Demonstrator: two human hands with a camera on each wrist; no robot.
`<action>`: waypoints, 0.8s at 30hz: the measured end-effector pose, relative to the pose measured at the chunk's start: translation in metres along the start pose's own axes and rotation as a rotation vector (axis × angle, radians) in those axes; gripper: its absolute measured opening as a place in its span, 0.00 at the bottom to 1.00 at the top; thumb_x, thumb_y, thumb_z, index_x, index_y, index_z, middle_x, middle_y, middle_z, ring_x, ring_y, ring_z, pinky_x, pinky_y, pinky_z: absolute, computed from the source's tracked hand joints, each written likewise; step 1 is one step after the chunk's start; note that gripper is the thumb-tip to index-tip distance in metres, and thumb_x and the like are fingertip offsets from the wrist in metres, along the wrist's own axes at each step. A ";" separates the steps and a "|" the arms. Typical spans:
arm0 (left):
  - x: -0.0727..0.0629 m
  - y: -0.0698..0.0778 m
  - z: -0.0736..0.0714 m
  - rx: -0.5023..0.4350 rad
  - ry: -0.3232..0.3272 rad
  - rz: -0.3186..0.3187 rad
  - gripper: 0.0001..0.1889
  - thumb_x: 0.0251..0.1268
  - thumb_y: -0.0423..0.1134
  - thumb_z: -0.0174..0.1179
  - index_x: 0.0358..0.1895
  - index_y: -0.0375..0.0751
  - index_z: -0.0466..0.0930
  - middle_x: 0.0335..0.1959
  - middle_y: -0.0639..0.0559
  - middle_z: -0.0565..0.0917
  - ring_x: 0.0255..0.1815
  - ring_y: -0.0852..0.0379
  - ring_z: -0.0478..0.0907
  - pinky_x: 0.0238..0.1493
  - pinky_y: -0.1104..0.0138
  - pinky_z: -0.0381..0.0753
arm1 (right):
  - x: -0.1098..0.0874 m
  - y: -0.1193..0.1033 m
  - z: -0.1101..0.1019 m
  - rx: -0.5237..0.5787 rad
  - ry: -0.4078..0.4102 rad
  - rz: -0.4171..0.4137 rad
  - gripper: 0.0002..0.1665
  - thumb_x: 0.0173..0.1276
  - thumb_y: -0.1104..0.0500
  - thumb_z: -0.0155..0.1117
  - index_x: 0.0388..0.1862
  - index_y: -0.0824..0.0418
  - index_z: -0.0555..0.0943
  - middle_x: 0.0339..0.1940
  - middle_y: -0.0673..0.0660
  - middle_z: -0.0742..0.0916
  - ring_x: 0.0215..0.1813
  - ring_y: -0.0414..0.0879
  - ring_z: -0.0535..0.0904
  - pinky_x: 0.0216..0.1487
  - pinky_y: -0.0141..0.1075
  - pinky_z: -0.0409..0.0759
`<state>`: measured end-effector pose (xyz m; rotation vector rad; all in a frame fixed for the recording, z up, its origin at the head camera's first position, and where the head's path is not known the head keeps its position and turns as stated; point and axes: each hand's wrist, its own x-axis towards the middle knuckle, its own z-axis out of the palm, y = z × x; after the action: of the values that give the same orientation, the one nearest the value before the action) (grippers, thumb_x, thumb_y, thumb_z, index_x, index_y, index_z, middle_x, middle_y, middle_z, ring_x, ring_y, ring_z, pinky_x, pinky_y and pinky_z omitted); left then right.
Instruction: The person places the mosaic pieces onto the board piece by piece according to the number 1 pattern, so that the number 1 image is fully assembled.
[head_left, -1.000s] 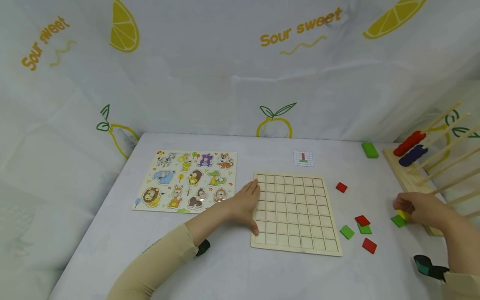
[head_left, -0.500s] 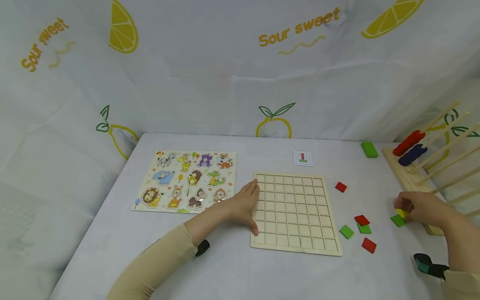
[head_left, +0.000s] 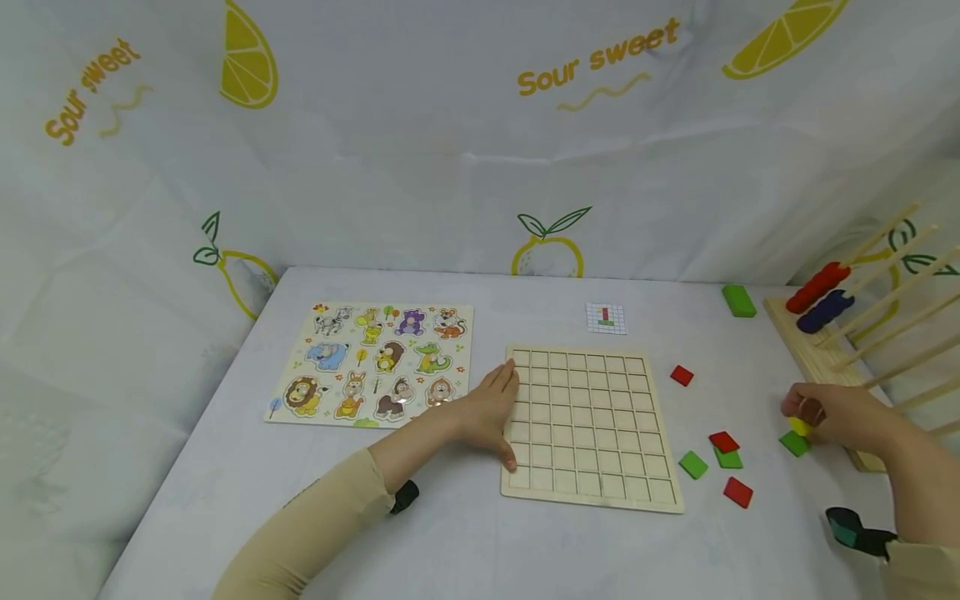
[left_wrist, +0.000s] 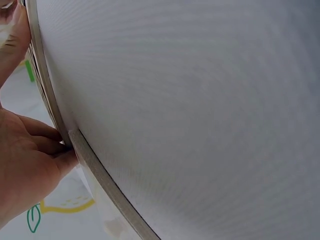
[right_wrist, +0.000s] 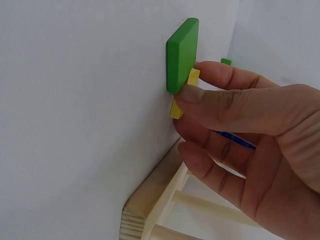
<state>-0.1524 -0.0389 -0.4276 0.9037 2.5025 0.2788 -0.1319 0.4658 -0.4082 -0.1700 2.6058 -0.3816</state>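
In the head view my left hand (head_left: 486, 414) lies along the left side of a wooden grid board (head_left: 591, 429), thumb and fingers spread against its edge. Over at the right, my right hand (head_left: 851, 421) pinches a yellow tile (right_wrist: 193, 76) between thumb and fingers. A green tile (right_wrist: 182, 55) stands right at the thumb tip and overlaps the yellow one. Red tiles, such as one (head_left: 738, 492) near the front, and green tiles, such as one (head_left: 693, 464) beside the board, lie loose between the board and my right hand.
An animal puzzle board (head_left: 375, 362) lies to the left. Behind the grid board is a small pattern card (head_left: 606, 317). A green block (head_left: 739, 301) sits at the back right, next to a wooden rack (head_left: 806, 346) with upright dowels and red and blue pieces.
My right fingers have shifted slightly leftward with the yellow tile, and the green tile beside them has moved a little too. My left hand and the grid board stay put.
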 end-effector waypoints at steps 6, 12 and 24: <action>0.000 0.001 0.000 -0.006 -0.007 -0.010 0.74 0.36 0.62 0.77 0.78 0.26 0.35 0.81 0.32 0.31 0.84 0.39 0.31 0.85 0.58 0.39 | -0.001 -0.003 -0.002 -0.008 0.005 -0.009 0.16 0.55 0.68 0.71 0.42 0.62 0.78 0.36 0.56 0.82 0.39 0.48 0.74 0.37 0.34 0.77; 0.001 0.002 0.001 0.023 -0.004 -0.025 0.74 0.36 0.63 0.77 0.78 0.28 0.36 0.81 0.33 0.32 0.84 0.39 0.33 0.84 0.55 0.42 | 0.000 -0.004 0.002 -0.030 0.056 -0.018 0.15 0.52 0.68 0.73 0.38 0.63 0.78 0.33 0.54 0.83 0.37 0.47 0.75 0.38 0.38 0.79; -0.001 0.003 0.000 0.035 -0.013 -0.038 0.74 0.37 0.64 0.77 0.79 0.29 0.36 0.81 0.34 0.32 0.84 0.40 0.33 0.84 0.51 0.44 | 0.002 -0.003 0.001 -0.014 0.060 -0.004 0.16 0.51 0.68 0.74 0.36 0.65 0.77 0.34 0.55 0.84 0.38 0.48 0.76 0.38 0.38 0.80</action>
<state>-0.1504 -0.0368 -0.4258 0.8678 2.5175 0.2164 -0.1332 0.4621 -0.4093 -0.1713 2.6682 -0.3753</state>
